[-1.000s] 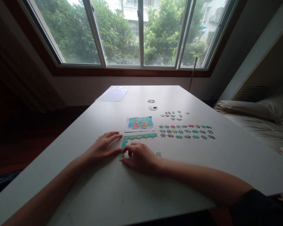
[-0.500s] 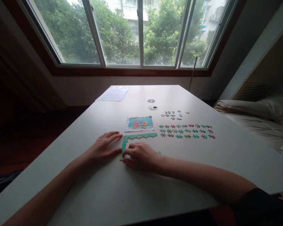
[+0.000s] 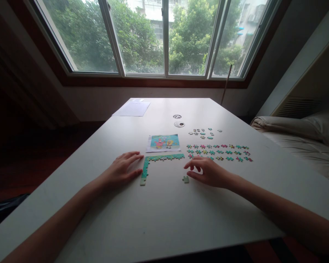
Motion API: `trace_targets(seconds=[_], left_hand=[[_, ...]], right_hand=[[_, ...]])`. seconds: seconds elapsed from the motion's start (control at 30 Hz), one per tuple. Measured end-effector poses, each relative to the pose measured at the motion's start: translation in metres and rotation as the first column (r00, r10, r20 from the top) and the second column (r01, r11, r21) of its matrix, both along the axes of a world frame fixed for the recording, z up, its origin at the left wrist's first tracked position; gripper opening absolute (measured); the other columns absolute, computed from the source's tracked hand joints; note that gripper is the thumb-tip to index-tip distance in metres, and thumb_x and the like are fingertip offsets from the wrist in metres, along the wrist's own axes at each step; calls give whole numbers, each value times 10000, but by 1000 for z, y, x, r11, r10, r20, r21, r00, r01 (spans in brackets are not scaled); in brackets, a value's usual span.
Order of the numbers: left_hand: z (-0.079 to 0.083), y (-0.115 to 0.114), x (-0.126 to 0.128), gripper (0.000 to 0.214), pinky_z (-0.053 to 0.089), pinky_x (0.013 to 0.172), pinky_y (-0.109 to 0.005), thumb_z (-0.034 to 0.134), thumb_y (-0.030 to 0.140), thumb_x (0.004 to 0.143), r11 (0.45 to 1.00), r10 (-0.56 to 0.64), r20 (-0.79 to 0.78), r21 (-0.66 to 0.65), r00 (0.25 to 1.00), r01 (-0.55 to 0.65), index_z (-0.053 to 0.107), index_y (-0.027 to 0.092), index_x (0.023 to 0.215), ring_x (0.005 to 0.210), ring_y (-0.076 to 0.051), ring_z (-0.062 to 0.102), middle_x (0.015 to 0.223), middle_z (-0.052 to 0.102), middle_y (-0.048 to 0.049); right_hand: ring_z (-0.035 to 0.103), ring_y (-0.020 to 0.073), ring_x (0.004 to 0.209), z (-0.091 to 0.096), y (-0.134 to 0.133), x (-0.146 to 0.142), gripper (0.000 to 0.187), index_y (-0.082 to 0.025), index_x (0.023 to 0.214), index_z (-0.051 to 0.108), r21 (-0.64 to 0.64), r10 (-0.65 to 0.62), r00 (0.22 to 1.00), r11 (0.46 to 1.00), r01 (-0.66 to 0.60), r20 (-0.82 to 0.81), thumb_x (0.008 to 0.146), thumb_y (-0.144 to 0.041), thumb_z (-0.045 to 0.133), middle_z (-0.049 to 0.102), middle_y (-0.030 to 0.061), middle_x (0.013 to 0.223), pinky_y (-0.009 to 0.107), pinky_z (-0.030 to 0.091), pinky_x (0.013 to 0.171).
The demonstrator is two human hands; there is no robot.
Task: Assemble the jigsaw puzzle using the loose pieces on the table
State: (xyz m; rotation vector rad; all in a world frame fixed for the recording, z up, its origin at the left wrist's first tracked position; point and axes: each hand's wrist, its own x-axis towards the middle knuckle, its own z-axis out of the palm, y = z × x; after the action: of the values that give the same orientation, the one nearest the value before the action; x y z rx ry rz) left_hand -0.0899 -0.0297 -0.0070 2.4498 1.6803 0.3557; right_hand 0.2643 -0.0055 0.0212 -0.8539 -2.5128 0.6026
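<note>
My left hand (image 3: 126, 168) lies open on the table, its fingertips close against the left side of a partly joined jigsaw border (image 3: 164, 157). That border runs along the top and down the left side, ending in a pale green corner piece (image 3: 143, 181). My right hand (image 3: 205, 171) hovers with fingers apart and curved, holding nothing that I can see. Just left of its thumb a loose pale green puzzle piece (image 3: 185, 179) lies on the table. Rows of loose puzzle pieces (image 3: 219, 151) spread behind the right hand, which covers a few of them.
A cartoon picture sheet (image 3: 164, 142) lies above the border. Farther back are two round discs (image 3: 179, 124) and white papers (image 3: 133, 109) on the white table (image 3: 153, 219). A cushioned seat (image 3: 298, 140) stands to the right, and windows (image 3: 142, 40) are beyond.
My right hand has moved right, from the lower left end of the border to beside the loose pale piece. The corner piece now shows uncovered. My left hand stays in place.
</note>
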Motion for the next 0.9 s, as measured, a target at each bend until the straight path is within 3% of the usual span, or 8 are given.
trace_targets(seconds=[0.23,0.53,0.7,0.9], left_hand=[[0,1,-3,554,327,1035,-453,403,559,885,999,-45,-14,-28,999,44,446,241,1337,1284,-303,366,1416,402,-107],[5,-4,0,599,301,1045,-462,410,581,876,996,-52,-89,-72,995,46,315,325,1409,1322,-314,299,1469,321,-72],[4,-3,1,466,288,1044,-475,290,479,945,997,-44,-101,-63,994,38,338,360,1393,1321,-296,311,1461,336,-54],[2,-1,1,455,283,1048,-479,303,480,940,998,-40,-115,-49,993,35,362,374,1379,1318,-293,311,1451,346,-50]], right_hand=[[538,109,643,-15,7,12,255,-169,1065,641,2,-109,994,994,109,23,843,-193,519,595,35,801,241,447,636],[603,198,885,-20,11,-1,368,-152,1243,555,95,-201,971,977,190,128,917,-203,393,638,110,1017,328,464,810],[598,211,980,-18,12,-8,360,-158,1230,563,118,-215,961,973,197,174,922,-215,386,631,112,1087,322,453,860],[597,203,988,-19,12,-8,340,-178,1198,587,116,-224,960,972,207,167,917,-221,401,642,98,1066,304,449,855]])
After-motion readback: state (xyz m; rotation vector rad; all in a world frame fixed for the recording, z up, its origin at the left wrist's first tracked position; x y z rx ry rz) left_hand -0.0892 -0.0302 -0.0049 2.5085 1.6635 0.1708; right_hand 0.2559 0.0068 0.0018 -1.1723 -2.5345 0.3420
